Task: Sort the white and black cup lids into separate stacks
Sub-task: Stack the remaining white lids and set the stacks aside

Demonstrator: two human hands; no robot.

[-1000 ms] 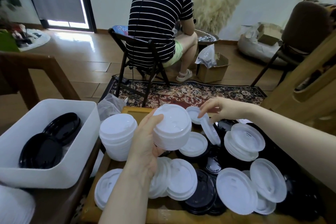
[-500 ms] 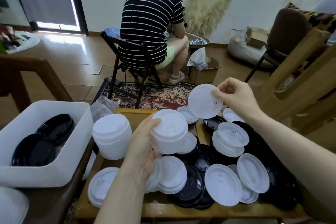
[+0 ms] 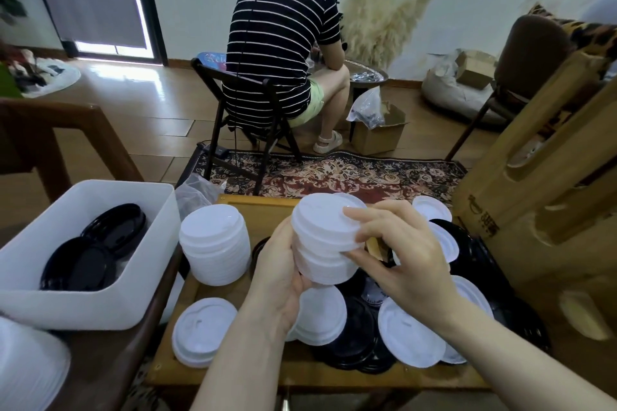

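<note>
My left hand (image 3: 278,274) grips a stack of white lids (image 3: 322,243) from its left side, held above the wooden tray (image 3: 253,207). My right hand (image 3: 404,253) pinches the top white lid of that stack at its right rim, thumb below and fingers above. A second, taller stack of white lids (image 3: 215,243) stands on the tray's left. Loose white lids (image 3: 409,332) and black lids (image 3: 354,340) lie mixed over the tray's right and front. More black lids (image 3: 90,253) lie in a white bin (image 3: 133,294) on the left.
A single white lid (image 3: 202,330) lies at the tray's front left. A wooden chair frame (image 3: 547,193) stands close on the right. A person in a striped shirt (image 3: 277,37) sits with their back to me on a folding chair beyond a patterned rug (image 3: 334,173).
My right hand picked a white lid from the far side of the tray, lifted it and brought it onto the stack in my left hand.
</note>
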